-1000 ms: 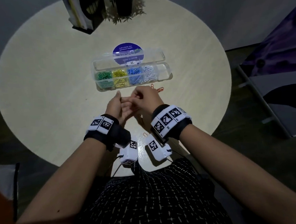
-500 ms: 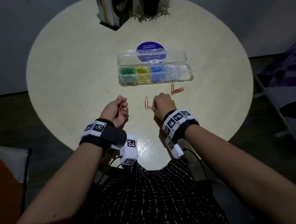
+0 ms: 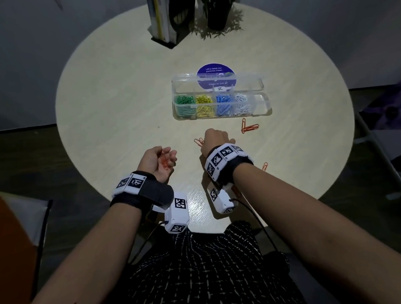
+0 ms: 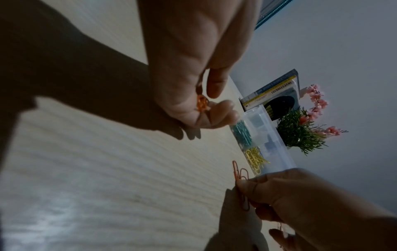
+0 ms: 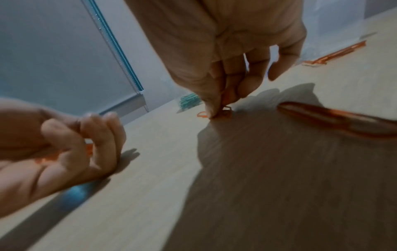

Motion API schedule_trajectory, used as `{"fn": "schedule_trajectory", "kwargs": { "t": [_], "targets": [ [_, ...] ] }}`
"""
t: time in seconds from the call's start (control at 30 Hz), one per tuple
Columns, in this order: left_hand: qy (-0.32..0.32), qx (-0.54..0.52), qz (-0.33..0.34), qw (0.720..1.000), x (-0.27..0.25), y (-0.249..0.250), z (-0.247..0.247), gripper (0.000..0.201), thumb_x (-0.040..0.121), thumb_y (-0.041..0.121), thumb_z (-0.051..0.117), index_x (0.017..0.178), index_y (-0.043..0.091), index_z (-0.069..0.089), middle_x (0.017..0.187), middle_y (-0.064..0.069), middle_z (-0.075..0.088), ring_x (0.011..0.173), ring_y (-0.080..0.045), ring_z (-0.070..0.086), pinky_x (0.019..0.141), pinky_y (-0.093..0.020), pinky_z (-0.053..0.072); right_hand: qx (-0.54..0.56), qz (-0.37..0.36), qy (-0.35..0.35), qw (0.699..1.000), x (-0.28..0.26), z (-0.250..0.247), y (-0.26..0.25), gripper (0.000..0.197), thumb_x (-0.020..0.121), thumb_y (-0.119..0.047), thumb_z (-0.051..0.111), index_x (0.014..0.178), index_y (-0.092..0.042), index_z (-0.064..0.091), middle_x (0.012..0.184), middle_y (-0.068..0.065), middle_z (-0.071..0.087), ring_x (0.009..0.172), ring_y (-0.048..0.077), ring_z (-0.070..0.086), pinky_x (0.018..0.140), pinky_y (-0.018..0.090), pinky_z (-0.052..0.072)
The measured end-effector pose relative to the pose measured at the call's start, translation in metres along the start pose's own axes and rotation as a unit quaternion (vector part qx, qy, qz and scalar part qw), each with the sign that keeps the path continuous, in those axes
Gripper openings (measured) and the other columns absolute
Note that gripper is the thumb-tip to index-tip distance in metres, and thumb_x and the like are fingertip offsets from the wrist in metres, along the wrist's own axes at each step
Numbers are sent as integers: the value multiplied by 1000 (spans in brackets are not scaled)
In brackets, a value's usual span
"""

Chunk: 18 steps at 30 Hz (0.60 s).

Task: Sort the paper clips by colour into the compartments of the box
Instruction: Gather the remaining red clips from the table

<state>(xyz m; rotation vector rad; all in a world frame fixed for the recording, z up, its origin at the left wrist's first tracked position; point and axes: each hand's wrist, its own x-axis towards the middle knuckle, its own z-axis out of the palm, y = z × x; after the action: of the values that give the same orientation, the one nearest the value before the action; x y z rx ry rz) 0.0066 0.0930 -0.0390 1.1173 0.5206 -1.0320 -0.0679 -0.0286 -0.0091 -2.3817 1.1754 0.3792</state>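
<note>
Her left hand [image 3: 156,160] cups gathered orange clips [image 3: 164,162]; the right hand [image 3: 214,140] pinches 2 more [image 3: 199,141] off the counter [image 3: 121,109], near its front edge. Next, probably: drop them into the box's [image 3: 261,111] empty fifth compartment [image 3: 260,102].

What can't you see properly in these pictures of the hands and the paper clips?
- How many orange clips the left hand holds: curled fingers cover them in every view.
- What the right hand pinches, head view: its own back hides the fingertips.
- The clip by the right wrist: right wrist view, blurred, cut off by the edge.
- The box: left wrist view, right hand covers its far end.
</note>
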Motion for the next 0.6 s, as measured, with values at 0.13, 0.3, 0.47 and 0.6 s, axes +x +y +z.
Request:
{"fn": "schedule_trajectory", "kwargs": {
  "t": [0.13,0.3,0.47,0.6],
  "targets": [
    [-2,-19,8,1000,0,-3,0,34,101,17,29,76,3,48,43,-9,63,33,-13,61,35,-12,45,-48,-48,-13,998,-5,3,7,26,90,-10,53,114,-2,52,124,18,52,119,35,46,96,43,39],
    [-23,-51,-1,998,2,-9,20,44,103,25,27,80,-3,52,47,-14,66,40,-19,66,43,-19,53,80,-67,27,994,-15,-11,10,19,87,-5,51,105,-2,56,111,19,62,104,35,56,83,33,45],
    [-51,-50,-26,997,-2,-28,58,48,102,38,25,79,7,52,57,-5,60,56,-14,55,45,-20,46,203,-139,51,968,-27,-34,8,14,83,-3,56,96,-5,61,94,13,64,93,28,58,85,32,46],
    [-51,-47,-41,997,1,-34,76,52,102,43,29,68,8,49,37,-3,55,30,-11,55,35,-14,46,221,-139,72,963,-15,-51,37,14,84,-4,63,98,-1,61,82,5,55,67,15,51,63,14,44]
  ]
}}
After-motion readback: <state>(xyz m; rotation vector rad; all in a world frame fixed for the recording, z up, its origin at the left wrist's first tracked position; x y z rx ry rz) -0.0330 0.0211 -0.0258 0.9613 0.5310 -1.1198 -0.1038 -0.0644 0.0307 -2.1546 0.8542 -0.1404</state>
